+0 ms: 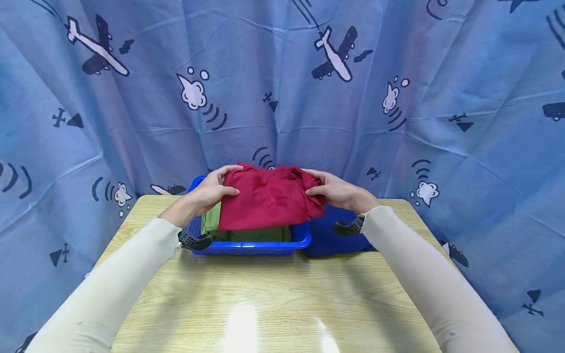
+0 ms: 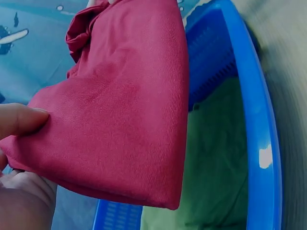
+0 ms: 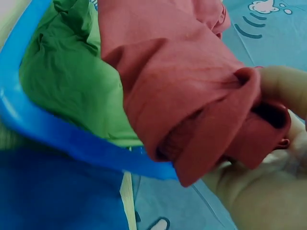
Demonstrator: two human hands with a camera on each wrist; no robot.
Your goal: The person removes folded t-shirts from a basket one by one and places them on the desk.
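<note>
Both hands hold up a folded red garment (image 1: 269,198) over a blue plastic basket (image 1: 251,248). My left hand (image 1: 212,189) pinches its left end, thumb on the near face. At the other end, my right hand (image 1: 335,190) grips the bunched layers; the right wrist view shows a collar-like folded band (image 3: 211,129) beside those fingers. Under the red cloth, a green garment (image 1: 251,234) lies in the basket, partly hidden. In the left wrist view the garment's smooth folded edge (image 2: 177,143) hangs beside the basket rim (image 2: 259,110).
A dark blue folded cloth (image 1: 331,240) lies on the wooden table (image 1: 273,299) right of the basket, partly behind my right wrist. A blue curtain (image 1: 273,88) printed with airplanes hangs behind and along both sides of the table. Each wrist wears a black strap (image 1: 194,241).
</note>
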